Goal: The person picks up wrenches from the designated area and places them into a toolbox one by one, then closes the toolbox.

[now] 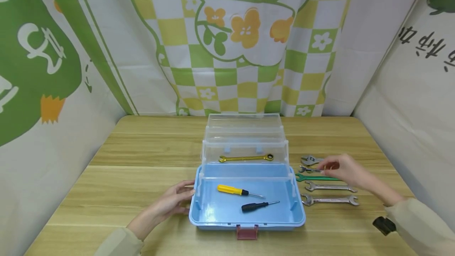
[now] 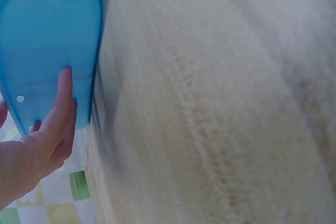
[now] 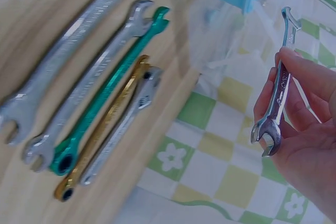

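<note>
My right hand (image 1: 343,168) pinches a small silver open-end wrench (image 3: 278,98) between thumb and fingers, raised over the row of wrenches on the table. Beneath it lie a green wrench (image 3: 110,93), a gold wrench (image 3: 107,124), an adjustable wrench (image 3: 126,119) and two silver open-end wrenches (image 1: 330,187). My left hand (image 1: 174,200) rests its fairly straight fingers against the left side of an open blue toolbox (image 1: 249,220). Inside the box are a yellow screwdriver (image 1: 231,190) and a black screwdriver (image 1: 254,207). Another gold wrench (image 1: 245,158) lies in the clear tray behind.
Clear stepped trays (image 1: 245,129) rise at the toolbox's back. A red latch (image 1: 247,232) hangs at its front edge. The wooden table (image 1: 142,149) meets a patterned curtain (image 1: 231,78) at the back, with printed cloth along both sides.
</note>
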Demonstrator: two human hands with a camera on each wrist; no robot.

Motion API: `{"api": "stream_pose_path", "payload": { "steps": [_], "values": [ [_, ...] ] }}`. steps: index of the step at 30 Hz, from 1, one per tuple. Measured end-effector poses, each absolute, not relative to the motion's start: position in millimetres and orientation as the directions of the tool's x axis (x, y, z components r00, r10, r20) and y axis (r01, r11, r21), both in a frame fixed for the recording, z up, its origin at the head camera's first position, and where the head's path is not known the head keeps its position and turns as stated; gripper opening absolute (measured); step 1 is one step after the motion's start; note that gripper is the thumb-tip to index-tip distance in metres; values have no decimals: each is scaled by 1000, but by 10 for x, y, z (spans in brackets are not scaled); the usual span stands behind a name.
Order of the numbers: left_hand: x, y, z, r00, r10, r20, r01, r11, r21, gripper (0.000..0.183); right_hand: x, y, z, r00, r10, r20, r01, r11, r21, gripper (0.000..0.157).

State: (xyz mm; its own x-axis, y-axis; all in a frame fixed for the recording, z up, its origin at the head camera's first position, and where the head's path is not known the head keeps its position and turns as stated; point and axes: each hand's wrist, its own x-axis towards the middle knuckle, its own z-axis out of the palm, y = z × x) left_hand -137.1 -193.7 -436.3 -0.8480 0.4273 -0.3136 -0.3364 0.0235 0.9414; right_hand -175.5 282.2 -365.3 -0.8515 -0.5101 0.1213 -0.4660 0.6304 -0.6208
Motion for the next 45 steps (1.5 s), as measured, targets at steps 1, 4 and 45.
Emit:
{"api": "stream_pose_path", "payload": {
  "steps": [1, 4, 45],
  "values": [
    [-1370, -1937, -4365, -848, 427, -313, -335, 24, 942, 63, -1762, 2805, -3634, -853, -508, 120, -465, 635, -618, 10],
    [-1371, -1937, -4370, -848, 427, -313, -335, 24, 942, 64, -1784, 2756, -3582, -859, -503, 92, -444, 644, -624, 11],
    [-1362, -1941, -4363, -852, 420, -313, -334, 24, 942, 63, -2195, 1853, -3273, -747, -663, 42, -515, 538, -667, 16]
  ]
}}
